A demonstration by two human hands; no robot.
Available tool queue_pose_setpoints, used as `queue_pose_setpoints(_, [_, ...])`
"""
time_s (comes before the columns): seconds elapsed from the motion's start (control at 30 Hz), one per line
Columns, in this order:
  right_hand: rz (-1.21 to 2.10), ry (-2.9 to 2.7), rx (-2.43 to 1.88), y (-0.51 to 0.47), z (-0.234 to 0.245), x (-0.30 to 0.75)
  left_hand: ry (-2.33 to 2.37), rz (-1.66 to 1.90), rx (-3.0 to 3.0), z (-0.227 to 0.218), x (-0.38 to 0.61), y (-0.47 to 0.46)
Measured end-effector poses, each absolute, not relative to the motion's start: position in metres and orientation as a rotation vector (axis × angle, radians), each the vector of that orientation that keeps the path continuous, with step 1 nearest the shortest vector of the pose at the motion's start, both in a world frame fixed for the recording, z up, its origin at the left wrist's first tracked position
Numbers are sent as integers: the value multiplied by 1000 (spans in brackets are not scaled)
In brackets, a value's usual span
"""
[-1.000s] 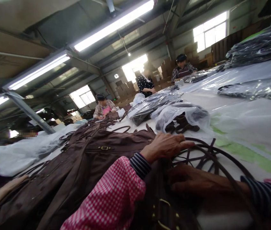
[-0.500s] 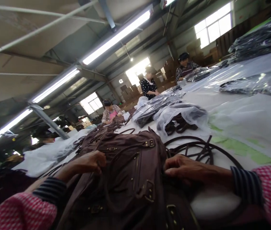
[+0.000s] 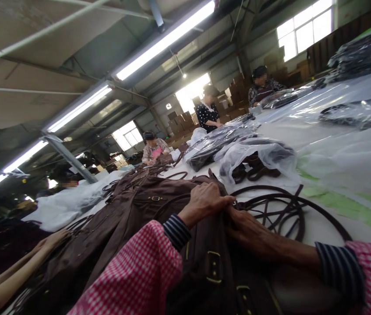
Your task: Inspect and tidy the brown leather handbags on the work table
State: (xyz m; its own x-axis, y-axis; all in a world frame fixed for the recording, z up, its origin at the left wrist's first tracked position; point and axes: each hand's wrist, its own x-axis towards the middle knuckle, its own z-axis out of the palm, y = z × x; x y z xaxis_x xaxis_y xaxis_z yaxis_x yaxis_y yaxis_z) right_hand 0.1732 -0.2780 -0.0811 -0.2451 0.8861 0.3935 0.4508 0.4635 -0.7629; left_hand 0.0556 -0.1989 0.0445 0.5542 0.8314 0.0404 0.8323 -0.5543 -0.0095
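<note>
A dark brown bag (image 3: 159, 223) with brass-coloured buckles and zips lies in front of me. My left hand (image 3: 206, 199) reaches across to its right edge, near a buckled strap, with the fingers curled over the fabric. Against it, my right hand (image 3: 246, 227) grips the bag's right side, its fingertips partly hidden by the cloth. Both thumbs are close together at this edge. Beyond my right hand, long brown straps (image 3: 300, 218) loop over the white table.
A co-worker's hand (image 3: 55, 238) reaches in from the left onto brown fabric. Plastic-wrapped goods (image 3: 218, 148) and a half-bagged brown item (image 3: 254, 168) lie ahead. Green sheets (image 3: 346, 203) under clear film are at right. Several people work along the table's far side.
My left hand has moved right across the bag to meet my right hand at its edge. A co-worker's arms have come into view at the left.
</note>
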Motion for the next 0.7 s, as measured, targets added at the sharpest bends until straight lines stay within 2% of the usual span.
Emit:
queue_pose_setpoints(0.13, [722,-1876,-1026,-280,-81,176,-1567,-68,-2790,41,53,-182])
queue_pose_setpoints(0.3, [779,-1862,-958,-286,-65,181,-1684,-351,-2819,48,17,-178])
queue_pose_setpoints(0.5, [484,-1932,-934,-277,-48,177,-1784,-698,-2788,31,-10,-181])
queue_pose_setpoints(0.6, [349,-2182,-910,-267,-48,173,-1573,-646,-2677,38,-9,-186])
queue_pose_setpoints(0.7, [196,-2312,-914,-260,-61,168,-1036,-331,-2676,51,-3,-193])
